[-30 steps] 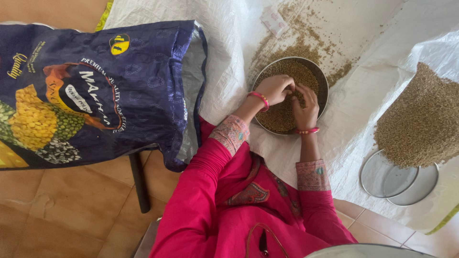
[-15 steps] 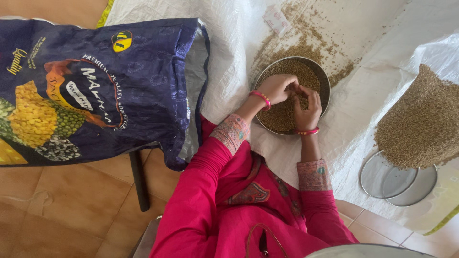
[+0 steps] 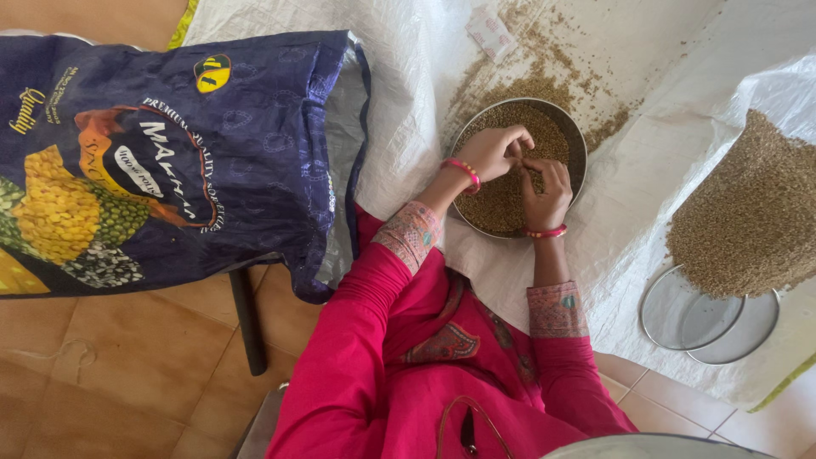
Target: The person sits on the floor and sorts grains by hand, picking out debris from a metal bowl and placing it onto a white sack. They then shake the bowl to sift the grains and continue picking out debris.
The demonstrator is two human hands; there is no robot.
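Both hands are working over the round metal bowl (image 3: 578,144) full of brown grain (image 3: 501,204), which is sitting on the white woven sheet (image 3: 408,76) right in front of the person. The left hand (image 3: 493,153) is curling loosely with fingertips pinching together, the right hand (image 3: 546,189) is doing the same beside it, and I honestly can't tell if either is grasping any kernels. A big dark blue printed sack (image 3: 170,161) is lying to the left, and a loose heap of grain (image 3: 748,212) is sitting off to the right above two metal lids (image 3: 710,319).
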